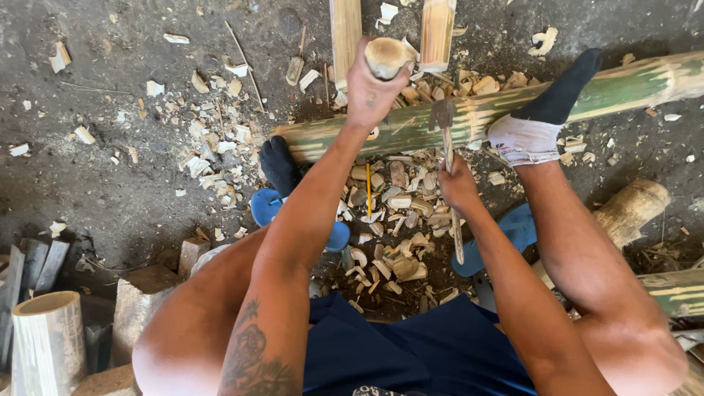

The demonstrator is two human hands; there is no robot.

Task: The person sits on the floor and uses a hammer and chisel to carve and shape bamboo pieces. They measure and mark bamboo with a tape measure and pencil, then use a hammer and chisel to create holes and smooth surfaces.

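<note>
Two bare hands work over a long green bamboo pole (587, 92) that lies across the dirt floor (95, 161), running from the right edge down toward the middle of the view. The pole is the largest thing here; a foot in a dark and white sock (539, 117) presses on top of it at the right, and a second foot in a dark sock (280, 165) rests against its near end at the left. Blue sandals (268, 207) lie on the ground just beside the feet.

Next in size, cut bamboo sections (45, 337) stand at the lower left, and another short log (632, 209) lies at the right, well apart from the pole. A heap of pale chips (396, 213) covers the floor between the legs and spreads out to the left.

The left hand (372, 92) is closed around a short round wooden mallet (387, 57), held above the pole. The right hand (458, 183) is closed around the wooden handle of a chisel-like tool (447, 139), whose dark metal head touches the pole's near side, close to the mallet.
</note>
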